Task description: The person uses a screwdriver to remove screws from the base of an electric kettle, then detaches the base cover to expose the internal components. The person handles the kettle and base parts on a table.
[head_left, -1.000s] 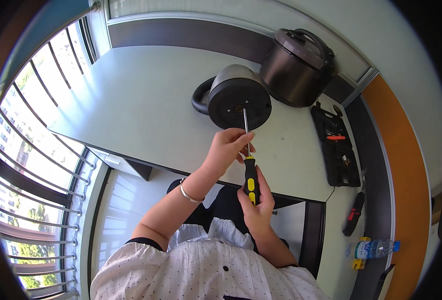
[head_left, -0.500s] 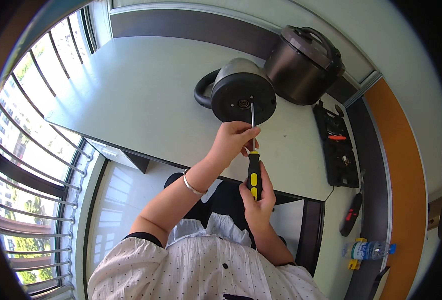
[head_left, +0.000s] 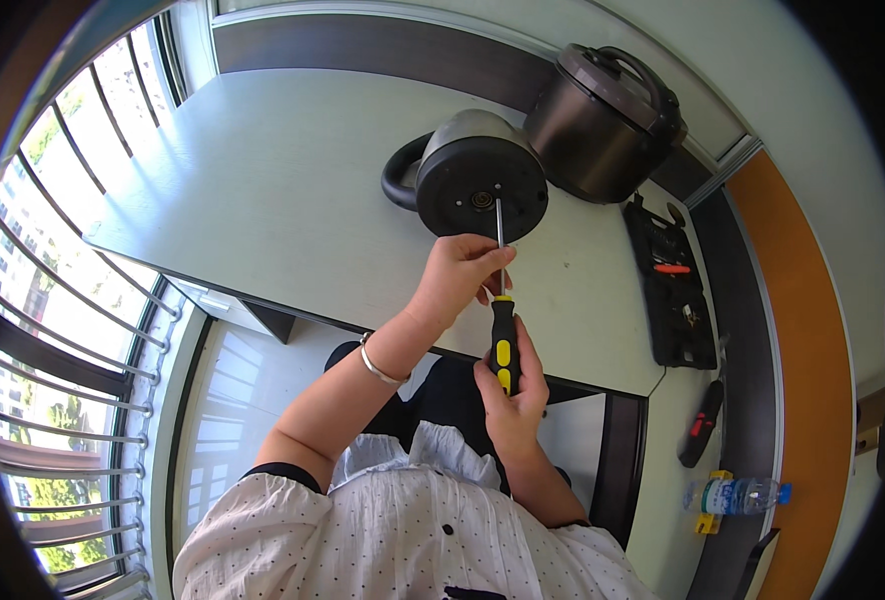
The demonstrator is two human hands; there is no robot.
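Note:
A screwdriver (head_left: 504, 345) with a black and yellow handle points away from me. My right hand (head_left: 516, 390) is wrapped round its handle. Farther up, the fingers of my left hand (head_left: 463, 272) pinch the metal shaft. The tip meets the black base of an electric kettle (head_left: 478, 190), close to the round connector at its centre; whether it sits in a screw I cannot tell. That kettle lies on its side, base toward me, its black handle on the left and its metal body behind. Small screw points show on the base.
A brown electric pressure cooker (head_left: 603, 125) stands behind the kettle on the right. An open black tool case (head_left: 671, 290) with an orange-red tool lies at the right, then a black-and-red tool (head_left: 703, 425) and a water bottle (head_left: 733, 496) on a yellow object. The white table (head_left: 263, 190) has a dark front edge.
The view has shifted slightly, so everything sits a little up and left. Both hands keep their hold on the screwdriver, and its tip stays at the kettle base.

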